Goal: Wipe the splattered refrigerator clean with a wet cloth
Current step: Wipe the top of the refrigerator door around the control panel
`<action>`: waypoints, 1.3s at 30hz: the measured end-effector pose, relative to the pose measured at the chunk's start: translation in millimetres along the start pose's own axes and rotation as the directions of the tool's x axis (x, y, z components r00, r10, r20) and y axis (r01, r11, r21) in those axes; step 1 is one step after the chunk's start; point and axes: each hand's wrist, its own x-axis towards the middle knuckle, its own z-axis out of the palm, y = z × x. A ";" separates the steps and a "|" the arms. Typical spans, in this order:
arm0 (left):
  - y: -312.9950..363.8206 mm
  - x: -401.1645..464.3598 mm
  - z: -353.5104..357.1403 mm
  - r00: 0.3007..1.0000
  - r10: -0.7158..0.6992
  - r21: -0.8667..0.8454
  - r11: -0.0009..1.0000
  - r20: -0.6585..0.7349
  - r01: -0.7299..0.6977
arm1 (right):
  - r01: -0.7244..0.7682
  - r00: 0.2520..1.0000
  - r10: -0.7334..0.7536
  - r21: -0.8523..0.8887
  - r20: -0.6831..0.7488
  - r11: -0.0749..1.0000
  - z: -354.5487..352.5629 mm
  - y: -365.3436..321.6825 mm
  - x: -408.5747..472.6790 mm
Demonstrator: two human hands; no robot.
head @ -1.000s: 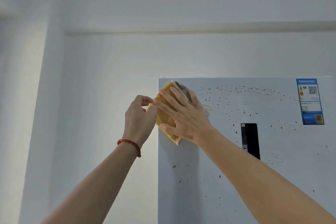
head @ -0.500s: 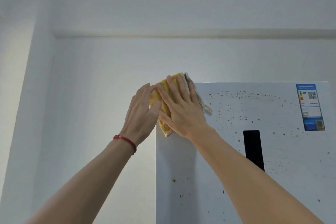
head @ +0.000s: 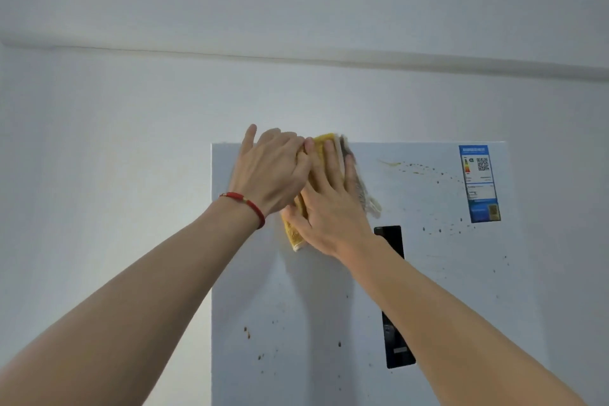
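Both hands now flat on the yellow cloth (head: 318,155), pinned against the refrigerator (head: 425,273) door at its top-left corner. Right hand (head: 329,208) spread wide, palm pressing the cloth; left hand (head: 273,171) has come over from the door's left edge and now overlaps the right's fingers, also open and flat, pressing, not gripping. Red bracelet (head: 245,204) on the left wrist. Versus 1 s ago: the left hand was pinching the cloth's edge off the side of the door, now it's stacked on top for a 2-handed push. Versus 0.5 s ago: the cloth has shifted right along the top edge, and the dotted arc of splatter (head: 418,168) just right of it looks shorter, with a yellowish smear at its near end, so I'd say the stroke is actually lifting dirt. Read: wiping under way, early. Plenty left: specks toward the blue energy label (head: 479,183), around the black panel (head: 393,297), and a scatter low on the door. Next pass likely continues right along the top; watch the smear, the cloth may just drag residue unless refolded or rinsed.
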 end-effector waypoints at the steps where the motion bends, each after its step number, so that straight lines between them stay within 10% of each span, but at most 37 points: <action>1: 3.9 0.9 1.6 1.000 0.007 -0.013 1.000 -0.010 -0.007 | 0.065 0.998 -0.065 -0.014 0.006 0.998 -1.1 8.1 -1.1; 6: 30.4 1.9 7.5 0.998 -0.031 -0.097 0.995 -0.059 0.025 | -0.232 0.972 0.231 -0.020 -0.027 0.973 -2.5 93.9 -38.9; 12: 26.3 18.8 -24.7 0.974 -0.125 -0.205 0.965 0.188 0.164 | -0.709 0.697 0.714 0.086 -0.060 0.700 -7.2 68.8 -20.8; 17: 2.6 23.5 -41.2 0.907 -0.162 -0.506 0.785 0.388 0.357 | -0.171 0.979 0.176 0.056 -0.103 0.984 8.9 -20.7 -2.4; 22: -15.7 -21.9 -20.1 0.980 -0.196 -0.323 0.930 -0.032 0.176 | 0.185 0.982 -0.187 -0.037 -0.033 0.982 7.1 11.2 -20.0; 25: -35.3 -47.7 -12.9 0.974 -0.185 -0.197 0.968 -0.133 0.157 | -0.160 0.982 0.154 -0.051 -0.108 0.986 5.7 68.3 -36.2; 30: -59.0 -74.7 -20.9 0.882 -0.405 -0.326 0.890 -0.240 0.319 | -0.669 0.735 0.675 0.088 -0.066 0.738 1.1 61.9 -22.6; 35: -64.3 -97.5 -10.3 0.770 -0.598 -0.466 0.758 -0.220 0.456 | -0.227 0.967 0.230 0.039 -0.112 0.973 10.4 -23.1 2.5; 39: -56.4 -105.7 4.0 0.784 -0.578 -0.456 0.773 -0.224 0.440 | 0.251 0.967 -0.250 0.009 -0.048 0.968 12.0 -47.5 -7.1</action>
